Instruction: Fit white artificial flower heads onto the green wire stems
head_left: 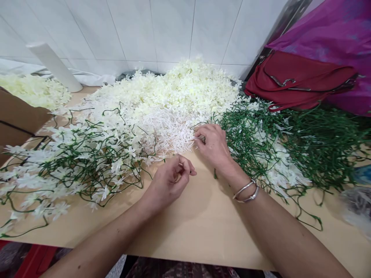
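The left hand [174, 179] and right hand [213, 144] curl near white artificial stamens [171, 135], any grip impossible to tell, while a red handbag [298, 79] hides its contents.

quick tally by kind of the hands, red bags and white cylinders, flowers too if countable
Left hand and right hand: 2
Red bag: 1
White cylinder: 1
Total: 4
White flowers: too many overlap to count, left out

Table [199, 227] — white blossoms [191, 87], green stems [324, 143]

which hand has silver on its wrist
The right hand, between white strands and green stems: silver bands circle its wrist; the left hand has none.
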`<state>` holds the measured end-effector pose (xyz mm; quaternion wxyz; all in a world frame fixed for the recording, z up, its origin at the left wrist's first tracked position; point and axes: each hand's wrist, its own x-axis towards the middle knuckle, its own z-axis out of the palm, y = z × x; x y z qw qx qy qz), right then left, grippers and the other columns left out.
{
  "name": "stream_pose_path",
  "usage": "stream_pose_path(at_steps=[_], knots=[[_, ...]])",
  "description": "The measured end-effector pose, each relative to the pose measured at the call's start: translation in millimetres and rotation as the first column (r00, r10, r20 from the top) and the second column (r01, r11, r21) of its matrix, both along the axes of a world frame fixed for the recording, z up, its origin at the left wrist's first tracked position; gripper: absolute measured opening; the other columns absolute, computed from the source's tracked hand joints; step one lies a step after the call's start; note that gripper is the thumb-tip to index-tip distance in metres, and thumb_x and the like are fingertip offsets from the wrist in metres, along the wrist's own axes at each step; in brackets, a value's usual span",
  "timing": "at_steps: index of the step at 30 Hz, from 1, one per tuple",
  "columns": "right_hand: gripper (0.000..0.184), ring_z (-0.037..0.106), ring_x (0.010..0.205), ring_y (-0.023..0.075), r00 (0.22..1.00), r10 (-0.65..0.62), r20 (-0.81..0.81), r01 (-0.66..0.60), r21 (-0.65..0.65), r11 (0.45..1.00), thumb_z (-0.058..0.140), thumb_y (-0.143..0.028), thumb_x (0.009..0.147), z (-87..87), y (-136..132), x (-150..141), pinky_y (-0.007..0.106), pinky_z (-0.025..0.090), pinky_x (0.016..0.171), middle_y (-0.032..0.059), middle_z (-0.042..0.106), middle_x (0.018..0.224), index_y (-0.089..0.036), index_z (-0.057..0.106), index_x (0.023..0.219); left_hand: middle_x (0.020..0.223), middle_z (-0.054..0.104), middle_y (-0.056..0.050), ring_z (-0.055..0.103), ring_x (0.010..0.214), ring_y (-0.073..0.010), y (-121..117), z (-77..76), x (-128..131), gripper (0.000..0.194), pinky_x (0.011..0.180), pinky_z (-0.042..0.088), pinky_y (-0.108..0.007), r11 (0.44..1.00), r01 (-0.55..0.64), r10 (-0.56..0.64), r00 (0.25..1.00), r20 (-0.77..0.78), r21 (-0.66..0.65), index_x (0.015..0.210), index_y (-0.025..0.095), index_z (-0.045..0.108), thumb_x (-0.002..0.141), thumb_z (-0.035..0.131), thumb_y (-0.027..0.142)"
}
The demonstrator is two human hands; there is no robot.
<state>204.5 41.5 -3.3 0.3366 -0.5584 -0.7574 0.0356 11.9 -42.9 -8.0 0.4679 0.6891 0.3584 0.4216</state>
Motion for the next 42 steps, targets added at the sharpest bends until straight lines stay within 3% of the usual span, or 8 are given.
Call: stream_pose_path(at_steps=[4,10,15,22,31,35,39,42], knots=[[0.009,0.063,0.111,0.0302,0.993,0.036,-0.114,-0.03,0.052,0.998,0.065,-0.017,0.089,1.0,4.4,4.2,0.048,0.042,0.102,0.0055,0.079,0.108,-0.023,0.07,0.086,0.101,0.071,-0.006,0.07,0.09,-0.0182,-1.0,-0.9,0.4,0.015,0.079,0.059,-0.032,0.97,0.073,0.005,0.949,-0.315,0.233,0.106,0.022,0.065,0.097,0.057,0.014],[0.006,0.07,0.091,0.0224,0.891,0.228,-0.393,-0.218,0.071,0.973,0.067,-0.023,0.09,0.0,6.8,1.7,0.036,0.051,0.087,0.0037,0.077,0.093,-0.022,0.072,0.086,0.141,0.056,-0.012,0.06,0.129,-0.0266,1.4,-0.6,-1.5,0.014,0.095,0.06,-0.041,0.887,-0.063,0.178,0.961,-0.213,0.457,0.11,0.025,0.069,0.098,0.064,0.02],[0.007,0.069,0.081,0.018,0.8,0.353,-0.485,-0.42,-0.032,0.907,0.07,-0.025,0.089,8.4,-2.9,-8.9,0.031,0.051,0.078,0.0017,0.075,0.084,-0.021,0.074,0.085,0.13,0.06,-0.011,0.07,0.106,-0.018,9.1,2.2,-4.1,0.022,0.078,0.06,-0.028,0.863,-0.386,0.408,0.913,0.004,0.327,0.12,0.022,0.06,0.099,0.064,0.025],[0.007,0.069,0.083,0.0167,0.739,0.428,-0.52,-0.585,-0.179,0.791,0.071,-0.024,0.089,17.7,-14.7,-15.6,0.03,0.052,0.077,0.0021,0.077,0.089,-0.021,0.077,0.087,0.087,0.071,-0.002,0.069,0.078,-0.013,17.2,0.7,-9.7,0.012,0.073,0.053,-0.025,0.872,-0.464,0.467,0.884,0.022,0.155,0.101,0.02,0.066,0.1,0.065,0.032],[0.009,0.073,0.085,0.0185,0.714,0.198,-0.672,-0.453,-0.227,0.862,0.074,-0.023,0.082,1.3,4.1,-7.9,0.036,0.057,0.083,0.0032,0.077,0.09,-0.023,0.074,0.091,0.071,0.062,0.005,0.057,0.054,-0.007,12.3,7.2,-9.5,0.012,0.056,0.046,-0.021,0.889,-0.458,0.452,0.882,0.136,0.018,0.1,0.023,0.068,0.099,0.067,0.035],[0.017,0.075,0.091,0.0202,0.681,0.131,-0.721,-0.401,-0.217,0.89,0.077,-0.03,0.082,-0.5,5.6,-7.8,0.038,0.059,0.086,0.0041,0.076,0.097,-0.023,0.07,0.097,0.094,0.078,-0.002,0.076,0.077,-0.0133,9.1,8.6,-7.9,0.019,0.067,0.055,-0.022,0.921,-0.39,0.388,0.913,0.125,-0.011,0.108,0.022,0.071,0.098,0.069,0.038],[0.009,0.071,0.084,0.0172,0.711,0.163,-0.684,-0.319,-0.107,0.942,0.077,-0.027,0.081,1.2,6.9,-5.4,0.035,0.057,0.079,0.0053,0.071,0.102,-0.02,0.072,0.084,0.09,0.079,-0.004,0.079,0.089,-0.0183,9.5,7.5,-7.9,0.024,0.076,0.061,-0.026,0.929,-0.37,0.369,0.917,0.149,-0.021,0.109,0.021,0.074,0.1,0.065,0.042],[0.008,0.066,0.071,0.0151,0.746,0.199,-0.636,-0.366,-0.142,0.92,0.075,-0.025,0.082,6.7,4.2,-5.8,0.033,0.053,0.07,0.0031,0.07,0.085,-0.02,0.077,0.087,0.09,0.078,-0.003,0.077,0.086,-0.0166,12.4,4.0,-7.2,0.019,0.077,0.061,-0.026,0.913,-0.406,0.406,0.897,0.175,-0.041,0.104,0.02,0.074,0.096,0.071,0.038]])
